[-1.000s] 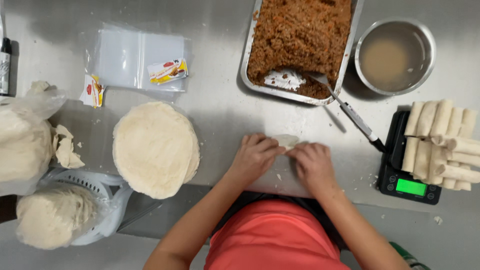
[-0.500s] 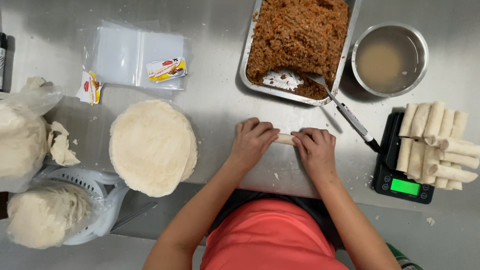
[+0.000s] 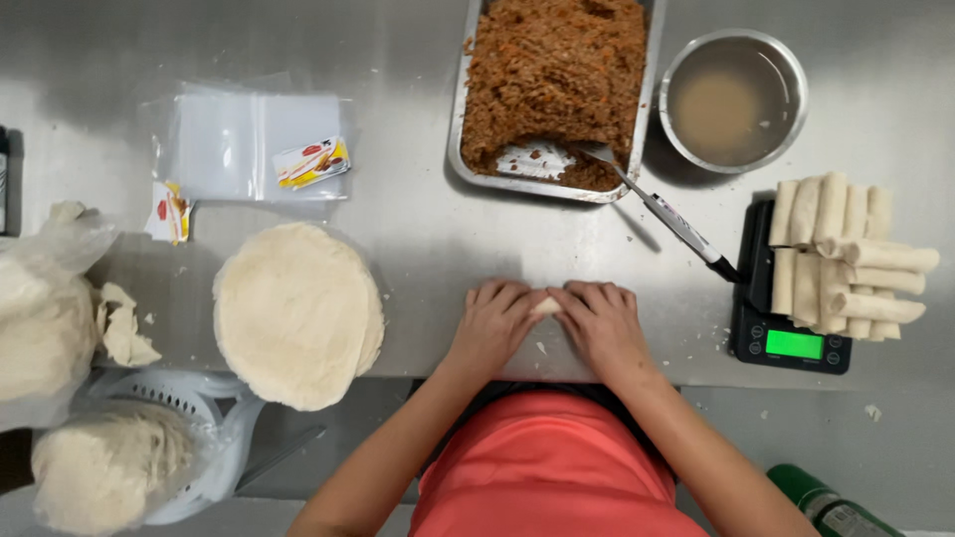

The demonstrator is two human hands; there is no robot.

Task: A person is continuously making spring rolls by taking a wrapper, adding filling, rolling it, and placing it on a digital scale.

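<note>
Head view: both hands, left hand [image 3: 494, 323] and right hand [image 3: 600, 320], have closed together, pressed flat over the now almost hidden roll [image 3: 545, 306] on the worktop [image 3: 418, 249].

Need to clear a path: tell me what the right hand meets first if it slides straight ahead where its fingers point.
The right hand points up and slightly left; past bare steel, it would likely first meet the rectangular metal tray of brown filling.

Filling tray [image 3: 468, 149], water bowl [image 3: 796, 129], scale [image 3: 791, 346], wrapper stack [image 3: 296, 313].

The person wears a coral-red top [image 3: 547, 467] below the steel table [image 3: 418, 249]. Both arms are bare, with no sleeves.
</note>
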